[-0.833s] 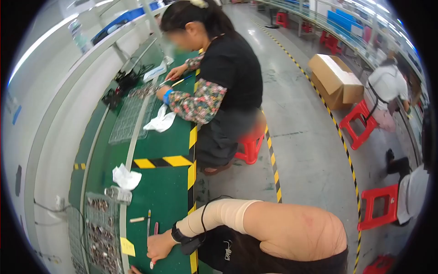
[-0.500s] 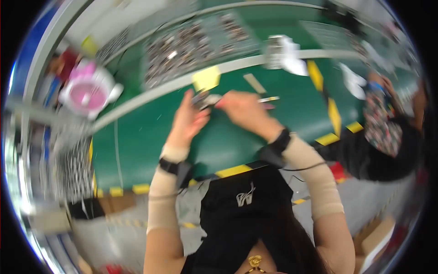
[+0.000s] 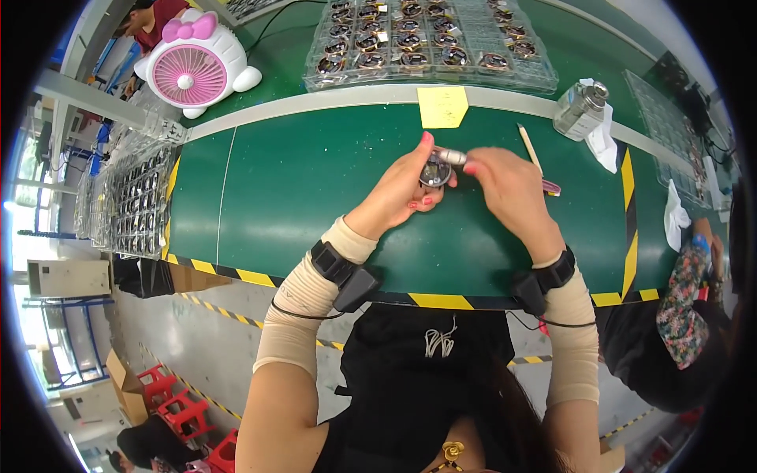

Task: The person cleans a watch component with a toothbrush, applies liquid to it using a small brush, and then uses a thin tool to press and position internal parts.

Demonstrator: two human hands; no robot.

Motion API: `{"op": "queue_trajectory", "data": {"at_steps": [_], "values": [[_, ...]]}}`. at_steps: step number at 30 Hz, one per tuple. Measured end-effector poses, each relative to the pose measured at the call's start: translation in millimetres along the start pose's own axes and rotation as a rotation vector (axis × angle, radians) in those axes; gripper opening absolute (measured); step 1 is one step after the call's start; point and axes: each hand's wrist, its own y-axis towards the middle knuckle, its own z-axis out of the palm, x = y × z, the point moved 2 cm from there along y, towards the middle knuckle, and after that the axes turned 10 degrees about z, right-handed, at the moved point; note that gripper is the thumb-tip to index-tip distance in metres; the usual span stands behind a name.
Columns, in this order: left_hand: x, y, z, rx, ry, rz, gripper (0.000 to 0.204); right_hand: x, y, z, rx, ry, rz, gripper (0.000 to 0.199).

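Note:
Over the green work mat (image 3: 292, 205), my left hand (image 3: 398, 189) grips a small round watch-like part (image 3: 434, 173) with a dark, glassy face and a shiny rim. Its thumb is up along the far side, and the fingers curl beneath. My right hand (image 3: 512, 189) is closed just to the right, slightly smeared by motion. A short whitish piece (image 3: 452, 157) reaches from its fingertips to the part's upper edge; whether it is a held item or a covered fingertip is unclear. Beyond my hands, a yellow sticky note (image 3: 442, 107) hangs on the grey ledge.
Clear plastic trays (image 3: 430, 75) of round parts lie beyond the ledge; more trays (image 3: 142, 201) are stacked left. A pink-and-white fan (image 3: 189, 67) stands far left. Right are a metal-topped bottle (image 3: 581, 110), tissue (image 3: 603, 146), a thin stick (image 3: 529, 148) and a co-worker's floral sleeve (image 3: 683, 307).
The view has shifted and sharpened, placing my hands farther right in the picture. My left hand keeps its hold on the round part, with my right hand still close against it.

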Motion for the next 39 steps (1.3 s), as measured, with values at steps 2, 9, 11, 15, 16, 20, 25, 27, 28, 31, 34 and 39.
{"op": "queue_trajectory", "data": {"at_steps": [2,9,11,15,16,20,25,27,28,31,34,39], "values": [[0.4,1.1,1.0,-0.045,0.040,0.007,0.048,0.8,-0.1,2.3,0.038,-0.052,-0.012,0.013],[4.1,3.8,2.0,-0.217,0.210,0.111,0.040,2.7,-7.6,15.9,0.198,-0.131,-0.084,0.018],[4.7,5.5,3.6,-0.154,0.234,0.144,0.038,-5.1,1.2,12.1,0.146,-0.125,-0.073,0.019],[4.2,6.7,3.0,-0.208,0.213,0.158,0.037,-1.4,-8.1,17.4,0.144,-0.153,-0.096,0.020],[4.2,6.4,2.7,-0.253,0.196,0.160,0.036,-0.4,-10.4,18.7,0.157,-0.167,-0.114,0.020],[7.5,6.1,7.1,-0.142,0.306,0.130,0.036,-8.7,-1.7,15.3,0.108,-0.179,-0.093,0.020],[3.3,6.1,1.1,-0.235,0.186,0.103,0.035,-8.2,-4.4,17.8,0.135,-0.175,-0.124,0.020],[0.7,4.4,7.1,-0.199,0.263,0.034,0.035,-13.4,0.5,14.9,0.098,-0.164,-0.160,0.020],[0.8,4.6,8.7,-0.181,0.302,-0.001,0.035,-15.2,1.2,13.3,0.080,-0.159,-0.177,0.020],[0.2,6.8,7.2,-0.183,0.267,0.025,0.035,-16.7,1.6,11.9,0.121,-0.159,-0.158,0.019],[-0.2,5.8,6.6,-0.185,0.272,0.031,0.035,-14.3,1.5,12.4,0.139,-0.153,-0.161,0.019],[1.7,4.6,7.3,-0.190,0.294,0.038,0.034,-15.1,0.3,14.5,0.116,-0.130,-0.159,0.019]]}}
